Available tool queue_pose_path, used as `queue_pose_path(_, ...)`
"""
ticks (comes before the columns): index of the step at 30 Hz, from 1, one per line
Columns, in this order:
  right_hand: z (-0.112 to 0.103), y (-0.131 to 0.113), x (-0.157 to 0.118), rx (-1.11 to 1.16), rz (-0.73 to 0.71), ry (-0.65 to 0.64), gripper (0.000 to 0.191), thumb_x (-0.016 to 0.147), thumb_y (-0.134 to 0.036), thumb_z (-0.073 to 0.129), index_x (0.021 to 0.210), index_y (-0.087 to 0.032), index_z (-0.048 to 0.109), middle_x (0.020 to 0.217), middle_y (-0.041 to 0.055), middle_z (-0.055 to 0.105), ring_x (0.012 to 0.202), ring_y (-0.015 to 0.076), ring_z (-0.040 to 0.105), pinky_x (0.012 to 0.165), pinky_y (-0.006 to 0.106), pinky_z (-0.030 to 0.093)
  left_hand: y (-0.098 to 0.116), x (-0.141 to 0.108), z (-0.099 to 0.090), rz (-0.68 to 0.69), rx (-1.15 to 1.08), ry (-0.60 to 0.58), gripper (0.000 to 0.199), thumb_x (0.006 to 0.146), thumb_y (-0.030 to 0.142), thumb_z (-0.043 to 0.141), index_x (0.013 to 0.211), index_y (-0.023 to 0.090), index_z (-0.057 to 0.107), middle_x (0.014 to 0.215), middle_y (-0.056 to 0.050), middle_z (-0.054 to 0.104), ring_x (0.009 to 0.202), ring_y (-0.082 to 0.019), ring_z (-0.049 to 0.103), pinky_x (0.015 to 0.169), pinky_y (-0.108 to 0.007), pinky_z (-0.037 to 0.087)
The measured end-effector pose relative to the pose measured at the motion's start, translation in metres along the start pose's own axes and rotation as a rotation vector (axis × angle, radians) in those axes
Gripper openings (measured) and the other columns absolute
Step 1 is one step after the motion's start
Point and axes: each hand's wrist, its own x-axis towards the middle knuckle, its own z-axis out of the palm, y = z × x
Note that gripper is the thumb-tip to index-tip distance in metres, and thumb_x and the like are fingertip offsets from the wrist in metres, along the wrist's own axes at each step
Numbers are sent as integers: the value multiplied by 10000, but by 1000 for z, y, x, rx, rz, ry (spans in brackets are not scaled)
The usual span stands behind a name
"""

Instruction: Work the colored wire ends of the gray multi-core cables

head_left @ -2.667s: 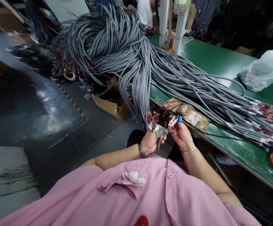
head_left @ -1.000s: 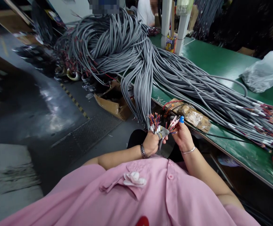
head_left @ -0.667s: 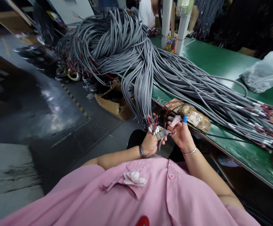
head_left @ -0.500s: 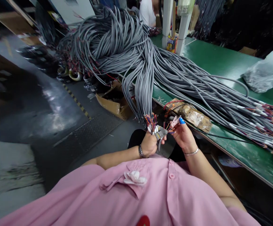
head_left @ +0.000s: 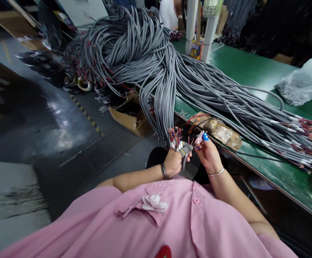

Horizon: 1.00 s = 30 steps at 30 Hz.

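My left hand (head_left: 173,162) is closed around the ends of several grey cables. Its thumb wears a grey cloth finger cover (head_left: 185,149). Above the fist, the stripped wires (head_left: 175,135) fan out in orange, red and purple, with white bands below them. To the right, my right hand (head_left: 210,154) has its fingers pinched on a small pink clip (head_left: 199,137) that looks like a clothes peg. A blue cover (head_left: 205,137) sits on that thumb. Thin coloured wires (head_left: 193,143) spread between the two hands, close to the clip.
A large heap of grey cables (head_left: 134,43) lies across the green table (head_left: 233,61). By the table edge sits a taped wooden block (head_left: 220,132). An open cardboard box (head_left: 129,120) stands below. A plastic bag (head_left: 305,82) lies at right; a person in white (head_left: 168,14) is behind.
My left hand has shifted slightly right with the cable ends. The pink clip has tilted more upright in my right hand, which has moved slightly left.
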Motion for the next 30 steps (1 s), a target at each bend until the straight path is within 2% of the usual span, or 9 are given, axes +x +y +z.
queue_pose_path(3,-2,7,0,-145,-218,106,360,770,-544,655,689,-195,621,615,-29,581,534,81,466,526,218,416,1,-1,0,4,-4,-15,301,682,404,731,741,133,614,576,2,591,436,-68,493,409,-194,341)
queue_pose_path(5,-4,9,0,-167,-248,105,398,791,-587,603,702,-201,626,628,-21,592,545,89,478,539,228,419,1,-2,0,2,1,-14,295,682,398,732,737,134,610,578,5,588,435,-67,492,411,-194,345)
queue_pose_path(9,-2,7,5,-8,-55,-10,402,780,-598,615,796,-198,649,735,16,654,613,124,552,575,256,464,0,0,1,-9,9,0,296,669,390,741,731,135,605,576,6,584,438,-68,493,417,-197,358)
queue_pose_path(11,0,5,7,60,5,-20,382,761,-569,658,806,-190,652,755,21,668,633,129,572,599,264,481,-1,1,1,-8,14,-1,291,676,389,734,740,135,609,578,5,587,439,-68,493,415,-195,357)
queue_pose_path(18,3,3,9,138,10,-21,357,743,-535,699,764,-181,651,719,10,668,595,115,560,586,256,476,-6,2,0,-31,34,0,291,682,391,729,743,134,608,578,3,592,439,-69,494,410,-190,358)
queue_pose_path(26,-1,3,1,156,94,-102,485,789,-678,531,825,-207,641,766,13,659,623,126,577,584,257,474,-2,-2,0,-10,18,-19,287,675,375,744,721,136,592,574,8,582,441,-68,490,412,-189,357)
queue_pose_path(30,-2,-4,-2,145,139,-157,529,792,-691,510,863,-187,656,799,33,666,630,124,580,575,250,477,0,-7,-4,2,25,-23,287,673,374,747,702,135,591,576,6,583,434,-65,486,414,-193,350)
